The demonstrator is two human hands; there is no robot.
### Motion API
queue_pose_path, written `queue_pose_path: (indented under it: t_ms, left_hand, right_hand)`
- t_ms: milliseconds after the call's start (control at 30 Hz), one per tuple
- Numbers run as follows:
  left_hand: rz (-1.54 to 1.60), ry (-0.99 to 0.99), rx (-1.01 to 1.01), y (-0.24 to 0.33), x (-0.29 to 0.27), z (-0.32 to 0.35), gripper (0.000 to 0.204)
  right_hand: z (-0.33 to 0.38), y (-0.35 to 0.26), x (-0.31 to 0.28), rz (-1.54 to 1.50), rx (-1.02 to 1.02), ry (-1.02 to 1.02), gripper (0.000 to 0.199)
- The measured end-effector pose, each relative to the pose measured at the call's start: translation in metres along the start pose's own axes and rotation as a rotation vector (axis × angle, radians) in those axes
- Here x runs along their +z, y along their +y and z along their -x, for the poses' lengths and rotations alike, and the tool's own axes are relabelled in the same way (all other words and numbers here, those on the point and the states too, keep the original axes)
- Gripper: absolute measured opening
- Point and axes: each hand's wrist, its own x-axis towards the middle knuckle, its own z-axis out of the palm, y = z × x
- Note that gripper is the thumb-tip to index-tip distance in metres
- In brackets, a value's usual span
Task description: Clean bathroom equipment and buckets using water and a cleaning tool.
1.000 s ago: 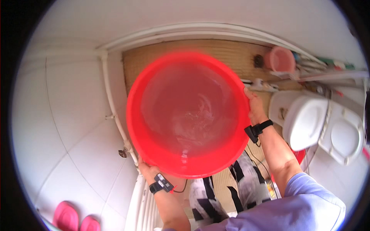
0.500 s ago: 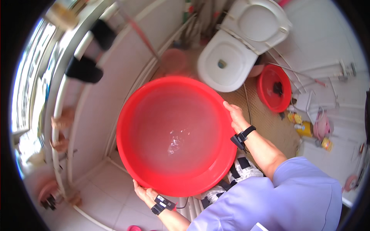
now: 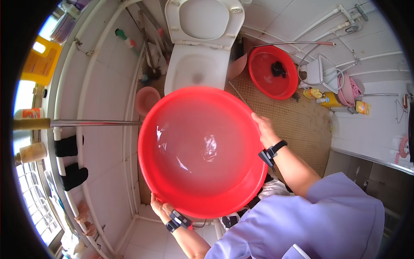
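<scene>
I hold a large round red plastic basin (image 3: 200,151) in both hands, level in front of me, with a little water shining in its bottom. My left hand (image 3: 161,210) grips the rim at the near lower edge. My right hand (image 3: 264,129) grips the rim on the right side. Both wrists wear black straps. The basin's far rim hangs over the front of a white toilet (image 3: 196,69) with its lid raised.
A second, smaller red basin (image 3: 274,73) with a dark cloth in it sits on the mat right of the toilet. A pink bucket (image 3: 146,99) stands left of the toilet. Bottles (image 3: 327,99) and pipes line the right wall. A metal rod (image 3: 95,123) crosses at left.
The view has swung round from the wall and floor to the toilet. The basin has stayed in both hands and now sits right before the toilet bowl.
</scene>
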Motion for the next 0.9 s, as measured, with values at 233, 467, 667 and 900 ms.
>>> queue_pose_path:
  t_ms: [233,467,667,900]
  left_hand:
    - [-0.081,0.08,-0.077,-0.048,0.07,0.0,0.034]
    - [-0.266,-0.039,0.026,-0.081,0.122,-0.004,0.027]
    - [-0.16,0.032,0.016,-0.086,0.137,0.007,0.027]
    - [-0.207,0.117,0.009,-0.1,0.146,0.018,0.036]
  right_hand:
    - [-0.037,-0.037,-0.057,-0.01,0.021,0.12,0.024]
    - [-0.073,-0.072,-0.089,-0.055,0.101,0.091,0.023]
    - [-0.086,-0.09,-0.084,-0.032,0.189,0.078,0.024]
    - [-0.097,-0.114,-0.092,0.001,0.234,0.049,0.028]
